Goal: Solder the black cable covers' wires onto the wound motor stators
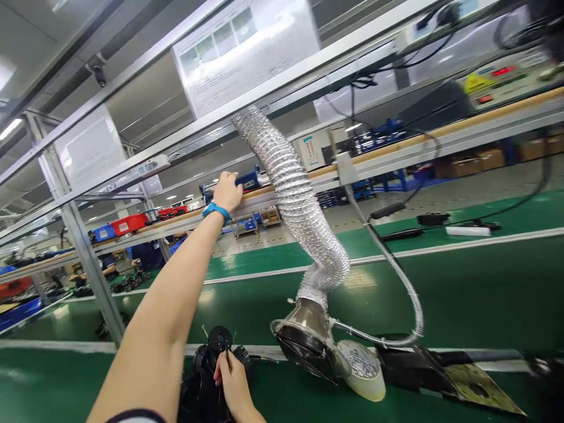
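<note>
Visitor: Green bench top (462, 294) runs wide to the right of the silver duct (299, 205) — why does that duct hang so low?

Worker: I'd judge its fan hood (304, 341) sits at bench level to draw air off the work. Left of the duct, the left hand (227, 191) is up on the shelf rail (176, 223). Its fingers are pressed together and folded over a blue box (248, 179) at the edge, and the tips are hidden.

Visitor: And lower down?

Worker: Below-left of the duct, the right hand (233, 385) rests on a black round part (207, 364) at the bench's near edge. Thumb and forefinger pinch a thin stem (227, 354) — too small to name. The hood crowds it on the duct side. The frame post (88, 258) stands well left of the duct, with open matting between.
</note>
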